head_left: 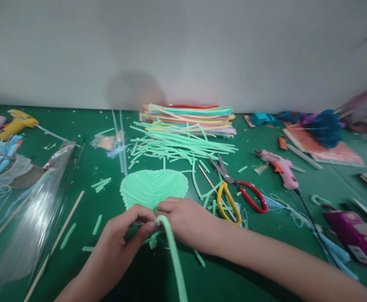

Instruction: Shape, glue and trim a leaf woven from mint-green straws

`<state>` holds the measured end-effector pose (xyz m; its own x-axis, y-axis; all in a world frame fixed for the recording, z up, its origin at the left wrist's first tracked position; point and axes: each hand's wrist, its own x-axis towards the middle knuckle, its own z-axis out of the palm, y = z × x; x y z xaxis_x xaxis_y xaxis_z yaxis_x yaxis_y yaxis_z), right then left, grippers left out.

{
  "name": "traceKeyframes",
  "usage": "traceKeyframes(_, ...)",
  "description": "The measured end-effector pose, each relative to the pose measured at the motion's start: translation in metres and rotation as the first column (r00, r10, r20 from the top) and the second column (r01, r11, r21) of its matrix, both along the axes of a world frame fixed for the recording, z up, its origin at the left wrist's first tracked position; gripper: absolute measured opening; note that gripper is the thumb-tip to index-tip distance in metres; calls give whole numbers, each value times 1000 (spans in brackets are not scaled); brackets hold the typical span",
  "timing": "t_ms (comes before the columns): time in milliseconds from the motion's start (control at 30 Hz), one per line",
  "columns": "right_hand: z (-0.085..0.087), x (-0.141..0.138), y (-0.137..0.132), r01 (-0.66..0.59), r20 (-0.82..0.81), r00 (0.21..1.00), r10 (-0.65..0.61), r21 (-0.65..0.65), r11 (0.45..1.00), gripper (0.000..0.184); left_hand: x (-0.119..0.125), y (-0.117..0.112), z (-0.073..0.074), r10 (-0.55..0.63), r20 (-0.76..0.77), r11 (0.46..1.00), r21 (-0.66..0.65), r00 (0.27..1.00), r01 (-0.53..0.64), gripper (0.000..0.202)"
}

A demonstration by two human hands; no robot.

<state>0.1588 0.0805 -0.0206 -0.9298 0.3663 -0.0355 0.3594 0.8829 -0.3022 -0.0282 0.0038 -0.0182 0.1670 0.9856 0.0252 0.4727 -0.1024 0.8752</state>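
Observation:
A light green leaf shape (154, 186) made of pipe cleaners lies on the green table. My left hand (123, 239) pinches a light green pipe cleaner (174, 262) between thumb and forefinger at the shape's near end. The free length of that pipe cleaner curves toward me. My right hand (183, 220) is closed at the same spot, its fingers curled over the near edge of the leaf shape. Those fingertips are mostly hidden, so their exact grip there does not show. Scissors (229, 180) with one yellow and one red handle rest half open beside my right forearm.
Loose green pipe cleaners (183, 142) lie behind the leaf, before a multicoloured bundle (189, 119). On the right are a pink glue gun (280, 167) and a purple device (356, 239). A yellow glue gun (16, 126), clear wrappers (38, 218) and a wooden stick (63, 228) occupy the left.

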Motion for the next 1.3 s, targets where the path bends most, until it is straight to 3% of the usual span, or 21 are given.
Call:
traceKeyframes(167,-2,7,0,63,-100,992,-74,-114,992,25,-2,-1,-13,18,-28,1000,-5,999,-18,8)
traceKeyframes(333,-4,17,-4,137,-276,935,-224,-302,943,21,-4,-4,-20,249,-172,965,130,953,-228,15)
traceKeyframes(400,-6,19,-6,152,-327,905,-274,-352,923,19,-7,-5,-21,289,-250,945,228,924,-234,19)
traceKeyframes(567,-8,19,-11,224,-326,858,-397,-460,859,20,-5,-3,-22,120,-231,969,241,966,-62,11)
traceKeyframes(767,-6,13,-9,145,-386,802,-456,-616,774,32,4,-7,-21,65,-212,958,286,975,-1,11)
traceKeyframes(967,-6,15,-7,103,-403,789,-464,-657,747,17,4,-10,-26,73,-273,960,281,959,7,18)
traceKeyframes(1033,-3,18,-7,121,-398,791,-464,-641,758,15,4,-10,-28,54,-296,961,274,954,31,22)
traceKeyframes(1200,5,25,-8,88,-440,828,-348,-510,855,13,7,-10,-32,24,-350,962,265,936,74,20)
traceKeyframes(1300,6,25,-10,76,-454,826,-334,-499,863,12,12,-11,-33,80,-357,938,344,931,51,15)
